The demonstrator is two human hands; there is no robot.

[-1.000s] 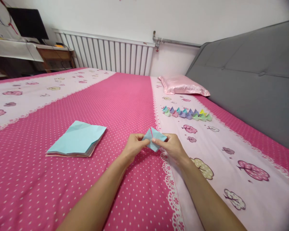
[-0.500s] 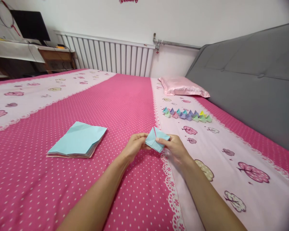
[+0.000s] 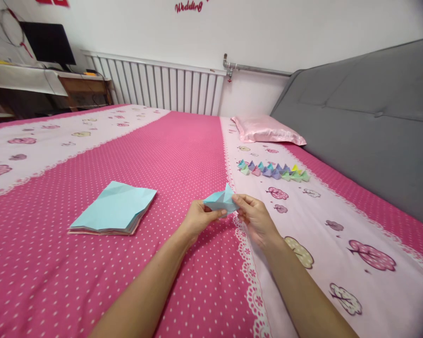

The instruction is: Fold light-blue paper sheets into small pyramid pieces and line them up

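A light blue folded paper boat (image 3: 220, 200) is held between my two hands, above the pink bedspread. My left hand (image 3: 199, 218) pinches its left end, thumb along the near side. At its right end, my right hand (image 3: 254, 213) grips the paper between thumb and fingers. A pointed flap rises from the middle of the folded paper. To the left lies a stack of square paper (image 3: 113, 206), with a light blue sheet on top. Several small folded paper boats (image 3: 273, 170) in blue, purple, pink, green and yellow sit in rows at the right.
A pink satin pillow (image 3: 268, 129) lies near the grey padded headboard (image 3: 366, 108). Behind the bed stands a white radiator (image 3: 155, 84) with a pipe (image 3: 259, 69) beside it. A monitor (image 3: 49, 43) is on a desk at the far left.
The flat blue diamond of folded paper has been opened out into a boat shape with a raised peak. Both hands have shifted their grip to its ends.
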